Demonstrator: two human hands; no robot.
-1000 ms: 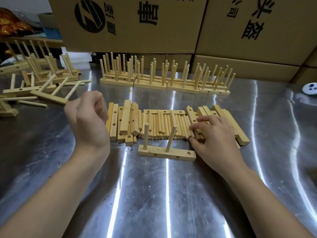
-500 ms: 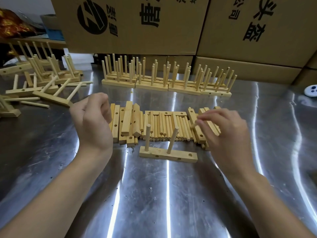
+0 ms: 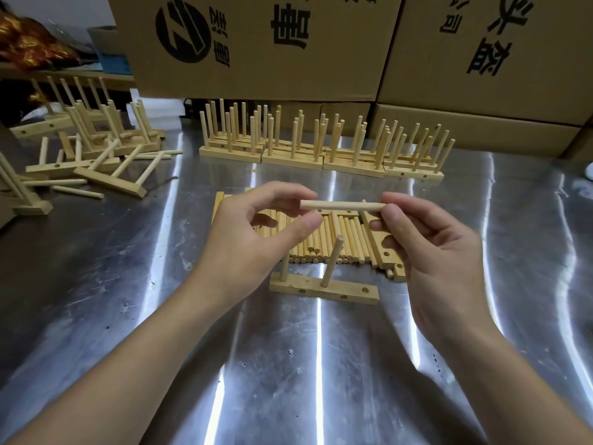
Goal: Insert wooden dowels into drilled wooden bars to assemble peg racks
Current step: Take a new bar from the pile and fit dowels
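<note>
While hands [image 3: 244,242] [image 3: 433,252] pinch a dowel [image 3: 342,205], bars [image 3: 392,260] lie half-hidden.

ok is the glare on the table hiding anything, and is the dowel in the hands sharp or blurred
In the head view, white glare streaks run down the steel table but cover no parts; the dowel pinched between left hand and right hand is sharp, as is the bar below; wide-angle distortion bows the cardboard boxes.

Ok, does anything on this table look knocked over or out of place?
Yes. At the left, several racks lie tipped on their sides with loose dowels scattered beside them, unlike the upright row at the back. The second dowel in the near bar also leans.
</note>
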